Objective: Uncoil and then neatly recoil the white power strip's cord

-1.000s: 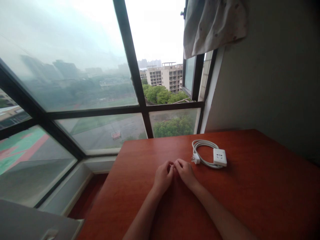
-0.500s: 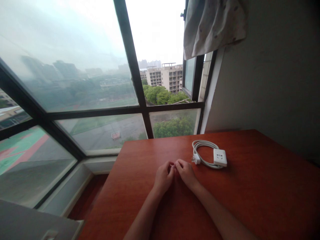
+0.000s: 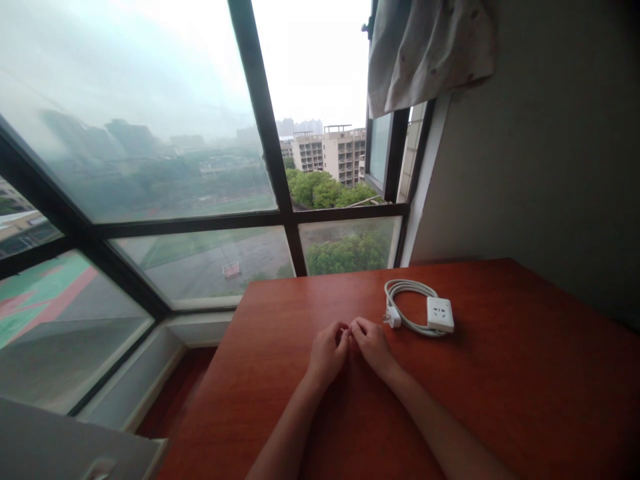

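My left hand (image 3: 327,352) and my right hand (image 3: 371,345) rest side by side on the red-brown wooden table (image 3: 525,387), fingers curled and fingertips touching each other. Whether anything lies between the fingers is hidden. Just to the right of my right hand lies a white power strip (image 3: 440,314) with its white cable (image 3: 406,289) coiled beside it and the plug (image 3: 393,317) nearest my hand. Neither hand touches it.
A large dark-framed window (image 3: 270,167) stands beyond the table's far edge, with a gap to the floor on the left. A grey wall (image 3: 540,147) bounds the table on the right. A pale curtain (image 3: 425,47) hangs at the top.
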A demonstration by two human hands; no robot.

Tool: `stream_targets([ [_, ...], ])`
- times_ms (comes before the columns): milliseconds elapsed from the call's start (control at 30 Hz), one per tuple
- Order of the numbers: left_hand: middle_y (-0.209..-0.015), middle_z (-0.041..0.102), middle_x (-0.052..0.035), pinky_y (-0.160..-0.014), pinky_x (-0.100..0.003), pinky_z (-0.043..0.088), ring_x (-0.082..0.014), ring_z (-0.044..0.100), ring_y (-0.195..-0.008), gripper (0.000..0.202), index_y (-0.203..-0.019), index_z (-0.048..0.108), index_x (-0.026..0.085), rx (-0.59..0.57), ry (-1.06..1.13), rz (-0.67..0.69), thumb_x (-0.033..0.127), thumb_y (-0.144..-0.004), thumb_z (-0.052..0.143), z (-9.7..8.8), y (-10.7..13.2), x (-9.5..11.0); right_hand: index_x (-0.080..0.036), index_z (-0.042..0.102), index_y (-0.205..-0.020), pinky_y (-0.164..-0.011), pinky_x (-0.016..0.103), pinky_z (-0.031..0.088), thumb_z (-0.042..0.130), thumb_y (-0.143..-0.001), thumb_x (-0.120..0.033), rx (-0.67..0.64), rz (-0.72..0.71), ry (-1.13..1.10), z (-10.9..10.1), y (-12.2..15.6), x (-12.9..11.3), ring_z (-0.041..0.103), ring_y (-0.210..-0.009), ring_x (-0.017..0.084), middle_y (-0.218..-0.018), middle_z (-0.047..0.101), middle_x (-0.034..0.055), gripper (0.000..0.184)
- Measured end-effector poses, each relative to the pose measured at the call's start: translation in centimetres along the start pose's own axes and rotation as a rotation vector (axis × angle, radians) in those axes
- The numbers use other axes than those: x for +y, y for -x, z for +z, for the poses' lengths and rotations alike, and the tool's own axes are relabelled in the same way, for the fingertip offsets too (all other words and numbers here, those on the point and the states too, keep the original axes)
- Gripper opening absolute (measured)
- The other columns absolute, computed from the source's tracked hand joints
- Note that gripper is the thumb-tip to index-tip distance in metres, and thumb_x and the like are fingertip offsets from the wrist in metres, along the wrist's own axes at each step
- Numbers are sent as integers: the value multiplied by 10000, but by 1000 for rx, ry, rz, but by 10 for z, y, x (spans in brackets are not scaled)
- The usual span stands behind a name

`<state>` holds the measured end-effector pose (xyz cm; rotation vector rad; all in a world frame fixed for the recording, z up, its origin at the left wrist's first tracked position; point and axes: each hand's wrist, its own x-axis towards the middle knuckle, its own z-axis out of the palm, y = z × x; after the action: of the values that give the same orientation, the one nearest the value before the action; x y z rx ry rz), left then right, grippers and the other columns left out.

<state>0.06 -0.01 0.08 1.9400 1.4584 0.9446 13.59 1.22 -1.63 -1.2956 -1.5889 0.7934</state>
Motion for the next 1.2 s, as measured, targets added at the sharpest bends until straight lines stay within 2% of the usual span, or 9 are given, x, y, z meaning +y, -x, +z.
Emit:
stream_targets([
  [500, -788, 686, -36, -647, -238, 416, -155, 615, -712, 204, -921, 629, 191, 2, -19, 21, 269, -877, 446, 0, 1, -1, -191, 493, -601, -555, 225, 323, 391, -863, -352, -3, 7, 3, 0, 0, 0, 475, -570, 129, -552, 512, -20, 324],
  [767, -792, 683, -35, -650, -238, 414, -156, 613, -718, 208, -919, 625, 192, 1, -25, 26, 274, -882, 439, 0, 1, -1, -190, 524, -624, -566, 227, 340, 393, -867, -349, -9, 5, -10, 0, 1, 3, 499, -581, 135, -567, 547, -13, 319],
  [900, -806, 683, -36, -656, -238, 411, -156, 611, -733, 217, -916, 625, 192, 4, -21, 26, 285, -888, 432, 0, 1, -1, -189, 530, -618, -558, 224, 349, 379, -877, -363, -28, 5, 17, -2, 1, -7, 512, -574, 135, -565, 560, -11, 347],
  [967, -803, 680, -36, -657, -238, 408, -154, 608, -733, 219, -914, 621, 190, 5, -21, 30, 287, -892, 427, 1, 2, -1, -190, 548, -627, -567, 226, 360, 388, -881, -370, -84, -30, 71, -14, -3, -14, 527, -571, 136, -577, 580, -6, 350],
  [1033, -787, 674, -33, -646, -237, 402, -152, 602, -720, 211, -917, 616, 188, 3, -30, 30, 291, -888, 434, 1, 2, -1, -196, 581, -671, -607, 237, 382, 408, -883, -381, -107, -86, 172, -38, -9, -16, 554, -598, 147, -620, 612, 4, 331],
  [1100, -766, 666, -28, -630, -238, 394, -152, 595, -701, 203, -927, 612, 189, -2, -44, 22, 296, -881, 446, 1, 3, -2, -202, 616, -762, -647, 260, 402, 399, -888, -393, 42, -83, 308, -71, -17, -9, 584, -668, 175, -707, 647, 32, 315],
  [1200, -756, 659, -24, -627, -243, 390, -152, 590, -689, 200, -944, 606, 191, -7, -61, 11, 296, -875, 451, 2, 3, -2, -181, 629, -967, -758, 314, 426, 408, -877, -410, 403, 33, 532, -123, -28, 20, 606, -853, 230, -944, 671, 105, 331],
])
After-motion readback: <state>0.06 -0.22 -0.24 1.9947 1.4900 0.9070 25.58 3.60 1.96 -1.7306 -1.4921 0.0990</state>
